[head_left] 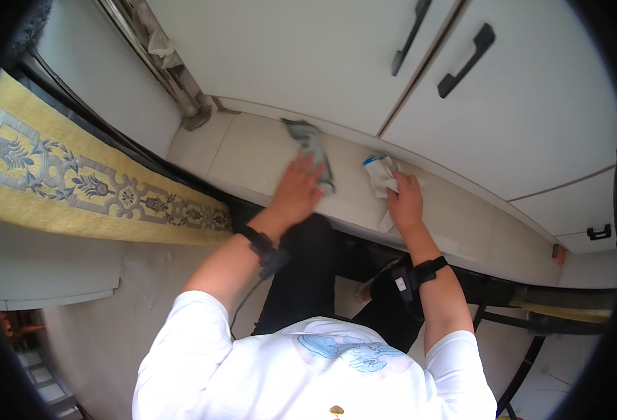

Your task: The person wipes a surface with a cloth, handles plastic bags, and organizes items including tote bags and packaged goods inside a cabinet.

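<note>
My left hand (298, 187), a little blurred, reaches over the pale ledge with its fingers spread. Its fingertips are at the near part of a rumpled grey-green cloth (310, 140), which stretches away toward the cabinet base. To the right, the fingers of my right hand (407, 201) close on a crumpled white cloth (380, 183) with a blue edge at its far end. Part of this white cloth hangs down beside the hand toward the ledge's front edge. Both forearms wear black straps with small devices.
White cabinet doors (301, 49) with black handles (466, 60) rise behind the tiled ledge (252, 150). A metal pipe (156, 63) stands at the left back corner. A yellow patterned fabric band (91, 171) runs along the left, and a black bar (518, 292) lies at the right.
</note>
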Motion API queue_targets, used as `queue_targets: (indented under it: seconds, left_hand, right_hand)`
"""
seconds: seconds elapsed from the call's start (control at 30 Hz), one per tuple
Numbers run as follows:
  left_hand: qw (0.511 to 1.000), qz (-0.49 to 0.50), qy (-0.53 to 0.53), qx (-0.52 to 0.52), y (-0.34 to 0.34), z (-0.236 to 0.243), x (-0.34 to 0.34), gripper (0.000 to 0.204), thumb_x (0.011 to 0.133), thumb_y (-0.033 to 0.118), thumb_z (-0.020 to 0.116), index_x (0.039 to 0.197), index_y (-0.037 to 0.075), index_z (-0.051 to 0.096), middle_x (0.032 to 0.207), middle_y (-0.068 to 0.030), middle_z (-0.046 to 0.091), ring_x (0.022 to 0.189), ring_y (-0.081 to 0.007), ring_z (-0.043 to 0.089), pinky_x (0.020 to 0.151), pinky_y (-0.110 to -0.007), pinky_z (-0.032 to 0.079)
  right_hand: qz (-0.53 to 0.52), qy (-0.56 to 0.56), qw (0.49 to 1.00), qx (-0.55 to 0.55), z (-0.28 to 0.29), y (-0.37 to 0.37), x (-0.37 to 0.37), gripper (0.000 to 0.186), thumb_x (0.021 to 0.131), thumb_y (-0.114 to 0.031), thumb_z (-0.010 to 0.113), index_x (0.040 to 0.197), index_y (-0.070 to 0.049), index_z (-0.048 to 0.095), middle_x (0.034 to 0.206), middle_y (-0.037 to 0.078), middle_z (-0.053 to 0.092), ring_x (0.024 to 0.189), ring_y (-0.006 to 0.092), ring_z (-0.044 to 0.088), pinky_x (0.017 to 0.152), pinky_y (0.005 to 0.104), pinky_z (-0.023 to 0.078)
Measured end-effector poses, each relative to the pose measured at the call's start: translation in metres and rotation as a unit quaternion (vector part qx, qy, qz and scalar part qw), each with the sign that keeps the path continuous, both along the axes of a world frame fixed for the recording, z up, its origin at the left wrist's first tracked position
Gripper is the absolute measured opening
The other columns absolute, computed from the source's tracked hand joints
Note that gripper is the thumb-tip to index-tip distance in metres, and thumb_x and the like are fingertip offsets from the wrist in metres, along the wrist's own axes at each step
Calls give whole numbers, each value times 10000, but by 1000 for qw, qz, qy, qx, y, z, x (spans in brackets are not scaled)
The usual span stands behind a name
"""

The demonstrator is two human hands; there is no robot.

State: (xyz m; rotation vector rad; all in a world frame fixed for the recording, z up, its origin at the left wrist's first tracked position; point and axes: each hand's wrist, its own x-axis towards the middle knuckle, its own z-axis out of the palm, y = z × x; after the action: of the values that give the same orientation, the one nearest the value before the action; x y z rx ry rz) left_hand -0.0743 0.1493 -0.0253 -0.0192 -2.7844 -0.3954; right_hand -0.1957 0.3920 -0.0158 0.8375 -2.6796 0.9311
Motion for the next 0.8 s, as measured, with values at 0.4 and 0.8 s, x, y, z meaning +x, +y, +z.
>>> queue_targets:
  seconds: [0.4,0.8]
  left_hand:
    - [944,236,132,189,-126,0,24,372,858,142,456,1214,42,503,1196,-189,532,1126,-344,481,920,-393,396]
    - [986,144,-36,-74,15,-19,-54,498,889,266,433,1326,31,380,1395,-212,316,1294,-408,256,1057,-497,203]
  right_hand:
    - [-49,-591,551,-587,18,149,-17,315,872,-226,524,1131,-47,529,1039,97,607,906,233,604,780,390,514]
    - [-45,-580,492,-647,-13,185,21,350,878,-232,495,1159,-26,527,1069,106,612,985,247,589,858,385,488]
